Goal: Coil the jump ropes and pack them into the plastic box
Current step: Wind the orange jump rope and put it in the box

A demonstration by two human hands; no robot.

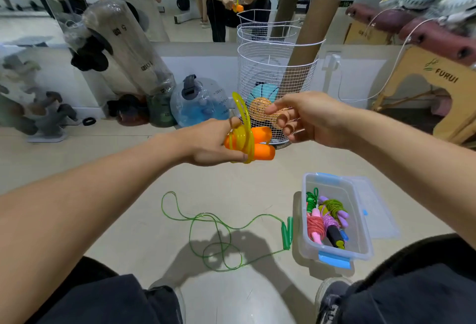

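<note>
Head view: green jump rope [219, 231] sprawls on beige floor [123, 169] beside plastic box [360, 251]

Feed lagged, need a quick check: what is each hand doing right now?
Left hand: grips the orange-handled jump rope, yellow cord wound round it.
Right hand: fingers loosely curled, holding nothing visible.

The left hand [206, 143] gripped a wound jump rope [247, 141] out front, with the right hand [306, 120] just to its right, apart from it. Behind both stood a wire basket [275, 66] holding balls, a water jug [199, 102] to its left. Down on the floor [128, 169], a loose rope [216, 233] sprawled left of the plastic box [334, 218], its handles just beside the box wall. Coiled ropes [327, 218] lay inside the box.
</note>
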